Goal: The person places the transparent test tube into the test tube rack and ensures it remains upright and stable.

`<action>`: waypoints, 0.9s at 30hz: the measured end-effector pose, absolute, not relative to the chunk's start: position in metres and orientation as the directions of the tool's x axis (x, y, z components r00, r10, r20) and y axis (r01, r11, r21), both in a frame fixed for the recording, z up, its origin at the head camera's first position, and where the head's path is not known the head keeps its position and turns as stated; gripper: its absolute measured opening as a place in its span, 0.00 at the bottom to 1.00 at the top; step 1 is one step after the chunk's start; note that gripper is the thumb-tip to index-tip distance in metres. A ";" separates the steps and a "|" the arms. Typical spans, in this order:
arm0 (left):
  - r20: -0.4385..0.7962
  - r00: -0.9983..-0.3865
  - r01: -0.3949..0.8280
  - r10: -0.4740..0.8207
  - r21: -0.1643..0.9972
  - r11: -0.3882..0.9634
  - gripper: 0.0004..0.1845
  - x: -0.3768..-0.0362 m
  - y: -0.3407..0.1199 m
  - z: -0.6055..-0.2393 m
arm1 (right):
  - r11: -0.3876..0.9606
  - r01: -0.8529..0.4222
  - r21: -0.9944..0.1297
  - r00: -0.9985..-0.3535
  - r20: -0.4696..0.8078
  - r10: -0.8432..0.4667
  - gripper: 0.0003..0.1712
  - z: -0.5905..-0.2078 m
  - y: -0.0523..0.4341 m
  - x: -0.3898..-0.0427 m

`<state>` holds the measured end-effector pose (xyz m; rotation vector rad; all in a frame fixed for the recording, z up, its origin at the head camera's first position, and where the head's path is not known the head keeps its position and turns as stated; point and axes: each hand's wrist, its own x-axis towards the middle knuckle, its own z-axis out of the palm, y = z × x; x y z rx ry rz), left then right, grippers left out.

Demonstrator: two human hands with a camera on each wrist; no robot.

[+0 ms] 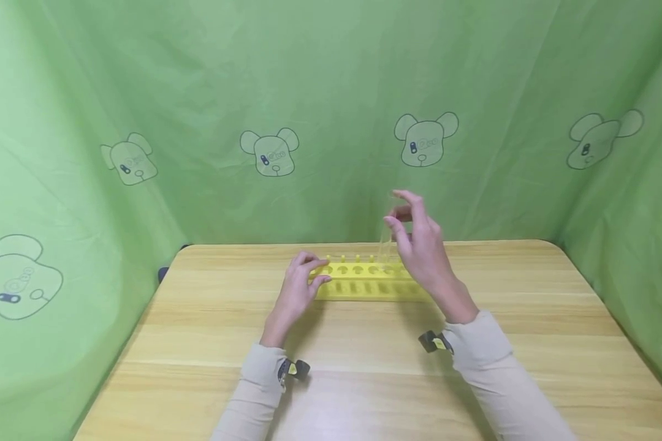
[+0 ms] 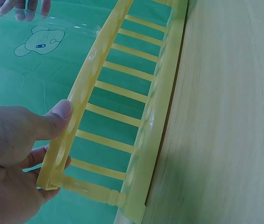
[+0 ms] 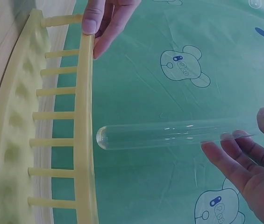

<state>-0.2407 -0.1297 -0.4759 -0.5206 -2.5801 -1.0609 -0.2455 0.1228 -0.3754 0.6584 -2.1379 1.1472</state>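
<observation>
Pinching clear round-bottomed glass tube point(image 3: 169, 135): right hand point(image 1: 422, 248) | left hand point(image 1: 298, 288) gripping yellow plastic rack point(image 1: 372, 283) end

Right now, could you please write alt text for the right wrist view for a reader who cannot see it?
A right hand holds a clear glass test tube by its open end, its rounded tip just at the top rail of a yellow plastic tube rack. The left hand grips the rack's far end, with green bear-print fabric behind.

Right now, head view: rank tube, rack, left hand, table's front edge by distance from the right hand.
1. Tube: pinched in the right hand.
2. Rack: just below it.
3. Left hand: gripping the rack's left end.
4. Table's front edge: nearest the camera.
</observation>
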 end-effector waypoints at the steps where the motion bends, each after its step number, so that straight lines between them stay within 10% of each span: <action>1: 0.402 -0.890 0.436 0.215 0.612 0.660 0.21 -0.241 -0.129 -0.476 | 0.499 -0.672 -0.547 -0.684 0.717 -0.135 0.27 -0.376 0.123 -0.246; 27: 0.377 -0.903 0.414 0.208 0.629 0.658 0.21 -0.241 -0.131 -0.475 | 0.470 -0.678 -0.565 -0.687 0.714 -0.133 0.26 -0.385 0.112 -0.248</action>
